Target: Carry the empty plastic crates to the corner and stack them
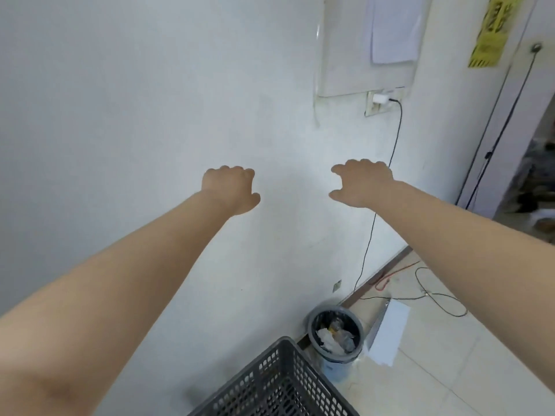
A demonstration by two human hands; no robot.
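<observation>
One grey plastic crate (pixel 279 385) sits nearest, at six o'clock on the floor, close against the white wall (pixel 135 115); its latticed sides and open top show, and no hand touches it; only part of it is in view, so its contents cannot be fully judged. Just beyond it, toward five o'clock, a round grey waste bin (pixel 335 334) stands at the foot of the wall, holding crumpled wrappers; beside the bin, further toward four o'clock, a flat white sheet (pixel 389 334) lies on the tiled floor (pixel 450 370). A thin black cable (pixel 441 301) loops across the tiles at three o'clock, with a red cord (pixel 390 277) along the skirting. Both bare arms stretch forward and up, well above the crate; the left hand (pixel 231 187) hangs in the air at eleven o'clock with fingers loosely curled downward, holding nothing; the right hand (pixel 362 183) hovers at one o'clock, fingers bent and spread, thumb apart, also holding nothing. Farther off, at one o'clock, a white charger (pixel 380 99) sits in a wall socket, its black lead (pixel 393 151) dropping down the wall; above it hangs a clear panel (pixel 339 55) with paper behind; a yellow notice (pixel 489 34) is at the top right.
</observation>
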